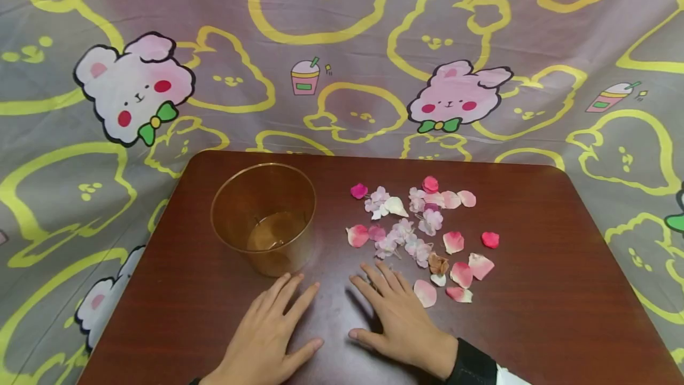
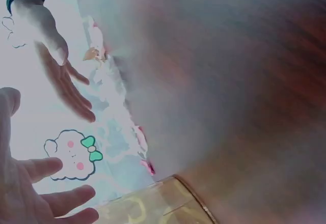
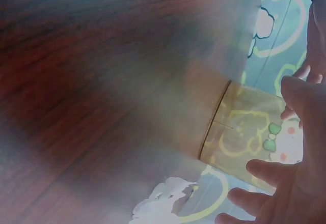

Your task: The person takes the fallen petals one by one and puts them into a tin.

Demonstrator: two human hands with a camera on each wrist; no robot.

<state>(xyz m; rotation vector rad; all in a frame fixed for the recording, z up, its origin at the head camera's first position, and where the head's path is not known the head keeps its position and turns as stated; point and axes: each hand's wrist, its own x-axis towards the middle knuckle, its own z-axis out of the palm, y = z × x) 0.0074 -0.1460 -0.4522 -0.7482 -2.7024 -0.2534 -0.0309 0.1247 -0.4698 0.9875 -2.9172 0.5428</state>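
My left hand (image 1: 269,328) has its fingers extended, the fingertips near the front of a clear amber tub (image 1: 262,236); whether they touch it I cannot tell. The tub stands upright on the left of the table, and only a few small dark bits show at its bottom. Beside the scattered petals, my right hand (image 1: 401,319) is spread with straight fingers and holds nothing. Pale lilac blossoms (image 1: 402,233) lie beyond its fingertips. Pink petals (image 1: 461,275), a white petal (image 1: 395,207) and a brown dried flower (image 1: 438,264) are strewn around them.
The dark reddish-brown wooden table (image 1: 561,290) has rounded far corners. Behind it hangs a grey curtain (image 1: 352,64) with yellow outlines and cartoon rabbit heads. A magenta petal (image 1: 359,191) lies between the tub and the blossoms, and a bright pink petal (image 1: 490,239) lies farthest right.
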